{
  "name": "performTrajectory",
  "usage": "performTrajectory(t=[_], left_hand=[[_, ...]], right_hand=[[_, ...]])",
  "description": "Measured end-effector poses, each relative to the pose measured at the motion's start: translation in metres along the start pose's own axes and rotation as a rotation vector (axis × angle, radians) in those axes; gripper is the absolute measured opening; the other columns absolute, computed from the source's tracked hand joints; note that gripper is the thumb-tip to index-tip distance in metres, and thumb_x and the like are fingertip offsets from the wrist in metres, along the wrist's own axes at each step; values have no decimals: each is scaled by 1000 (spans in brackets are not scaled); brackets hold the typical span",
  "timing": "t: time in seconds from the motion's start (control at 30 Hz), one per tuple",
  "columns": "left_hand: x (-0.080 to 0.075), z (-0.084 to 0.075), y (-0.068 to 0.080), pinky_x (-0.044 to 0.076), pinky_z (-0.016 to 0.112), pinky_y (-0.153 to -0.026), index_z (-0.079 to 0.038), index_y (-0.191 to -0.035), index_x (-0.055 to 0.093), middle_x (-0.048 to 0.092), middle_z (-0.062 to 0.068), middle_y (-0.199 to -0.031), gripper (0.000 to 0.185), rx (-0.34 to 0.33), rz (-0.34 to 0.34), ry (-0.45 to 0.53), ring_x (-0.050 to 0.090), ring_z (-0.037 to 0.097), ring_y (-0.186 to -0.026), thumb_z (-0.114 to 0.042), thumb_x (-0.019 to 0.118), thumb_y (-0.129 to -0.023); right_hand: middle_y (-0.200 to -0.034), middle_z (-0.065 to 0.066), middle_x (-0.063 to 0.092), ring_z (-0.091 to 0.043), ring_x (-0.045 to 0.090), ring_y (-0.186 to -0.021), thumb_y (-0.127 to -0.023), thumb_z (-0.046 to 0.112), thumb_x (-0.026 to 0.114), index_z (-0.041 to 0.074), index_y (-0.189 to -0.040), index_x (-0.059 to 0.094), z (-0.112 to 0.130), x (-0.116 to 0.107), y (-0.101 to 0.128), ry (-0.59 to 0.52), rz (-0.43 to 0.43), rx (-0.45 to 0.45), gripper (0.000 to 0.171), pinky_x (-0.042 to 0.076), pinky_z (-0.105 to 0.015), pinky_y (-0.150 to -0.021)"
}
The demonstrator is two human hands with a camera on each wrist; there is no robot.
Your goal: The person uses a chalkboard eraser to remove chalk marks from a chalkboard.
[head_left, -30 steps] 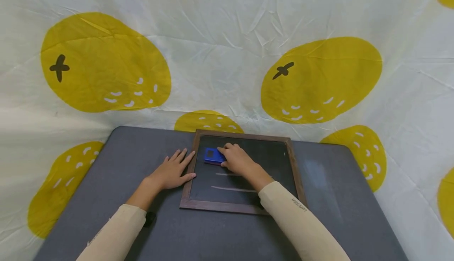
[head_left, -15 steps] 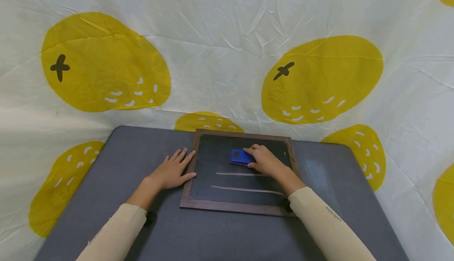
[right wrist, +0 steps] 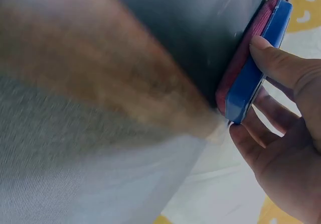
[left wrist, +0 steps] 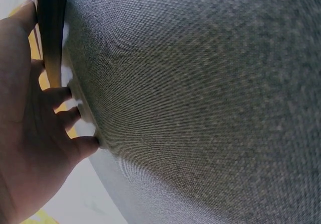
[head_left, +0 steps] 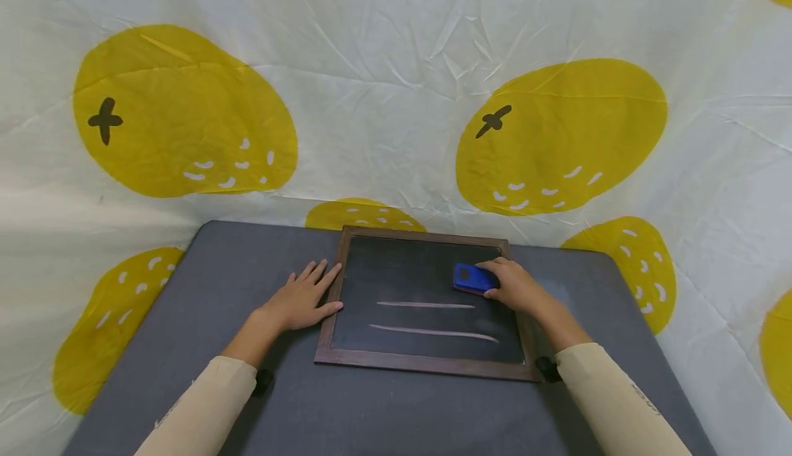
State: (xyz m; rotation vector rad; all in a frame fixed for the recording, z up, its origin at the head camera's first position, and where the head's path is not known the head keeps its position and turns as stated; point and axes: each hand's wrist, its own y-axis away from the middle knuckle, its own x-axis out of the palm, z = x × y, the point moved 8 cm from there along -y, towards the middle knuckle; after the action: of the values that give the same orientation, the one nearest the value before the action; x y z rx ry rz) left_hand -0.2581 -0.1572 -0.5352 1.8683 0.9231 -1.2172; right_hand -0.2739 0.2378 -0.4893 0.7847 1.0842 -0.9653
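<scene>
A wood-framed chalkboard (head_left: 427,356) lies on the grey table, with two pale chalk lines (head_left: 433,333) running across its lower half. My right hand (head_left: 515,287) grips a blue chalkboard eraser (head_left: 473,278) on the right part of the board, above the lines. In the right wrist view the eraser's dark red felt (right wrist: 243,58) faces the board, thumb on its near side and fingers curled behind. My left hand (head_left: 301,300) rests with spread, straight fingers at the board's left edge. In the left wrist view, thumb and index finger touch the frame (left wrist: 51,28).
The grey table (head_left: 396,415) extends around the board on all sides. A pale smudge (head_left: 553,301) marks its surface to the right. Behind hangs a white cloth (head_left: 377,98) printed with large yellow fruit.
My right hand has slid the eraser from the board's left side across to its right side. More of the chalk lines shows now. The left hand has stayed in place.
</scene>
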Motion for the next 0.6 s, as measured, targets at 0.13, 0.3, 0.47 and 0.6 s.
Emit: performTrajectory(t=[0.13,0.3,0.47,0.6], left_hand=[[0,0,-1,20,74,-119,-20,-168,17,16,20,-172,84,-3,3,4,15,46,-158,-63,47,-103],[2,1,-2,19,74,-119,-20,-168,16,16,19,-172,84,-4,2,3,14,46,-158,-64,47,-103],[1,0,-1,19,74,-119,-20,-168,16,16,19,-172,84,-2,3,7,14,46,-158,-64,47,-103],[0,0,0,19,75,-119,-19,-168,18,17,20,-172,84,0,-6,14,15,47,-158,-63,48,-103]], right_hand=[[-128,-29,63,-49,60,-118,-86,11,84,-2,-137,62,-5,-5,5,-7,6,12,57,47,-64,-101],[-128,-29,63,-48,61,-117,-87,11,84,-3,-137,62,-1,-7,5,5,17,8,56,48,-63,-102],[-127,-29,63,-49,60,-116,-86,11,84,-4,-136,63,1,-7,11,-2,32,10,56,48,-64,-101],[-129,-28,62,-48,59,-119,-87,13,84,-3,-137,63,3,-4,18,0,35,3,56,47,-64,-102]])
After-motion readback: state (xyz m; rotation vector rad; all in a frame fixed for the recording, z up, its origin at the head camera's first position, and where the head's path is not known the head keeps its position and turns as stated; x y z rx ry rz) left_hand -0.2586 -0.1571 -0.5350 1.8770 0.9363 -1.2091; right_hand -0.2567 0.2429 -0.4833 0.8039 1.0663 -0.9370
